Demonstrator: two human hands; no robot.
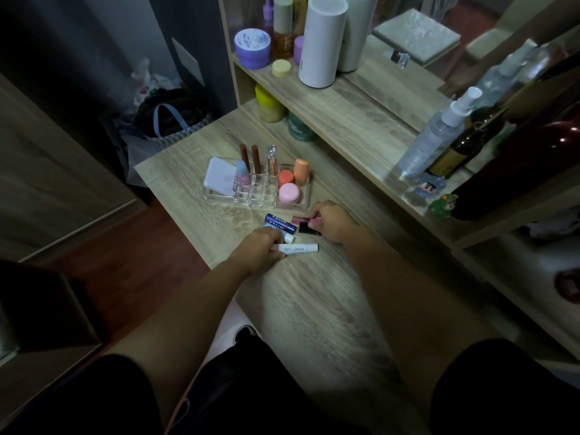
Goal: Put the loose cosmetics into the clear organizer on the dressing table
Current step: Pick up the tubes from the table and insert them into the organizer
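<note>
The clear organizer (219, 198) stands on the wooden dressing table (307, 296), holding a white compact, upright lip tubes and small pink and orange jars. Just in front of it lie loose cosmetics. My left hand (262, 246) grips the pink end of a white tube (301, 248) lying flat on the table. My right hand (331, 221) pinches a pink lip gloss tube (300, 219) at its cap end. Between the hands lie a dark blue tube (280, 223), a light blue stick with a white cap (289, 237) and a small black item (305, 228).
A raised shelf (345, 111) runs behind the organizer with a white cylinder (321, 42), purple jar (252, 47) and bottles. A clear spray bottle (436, 136), dark bottle and small figurines stand at right. Bags sit on the floor at left.
</note>
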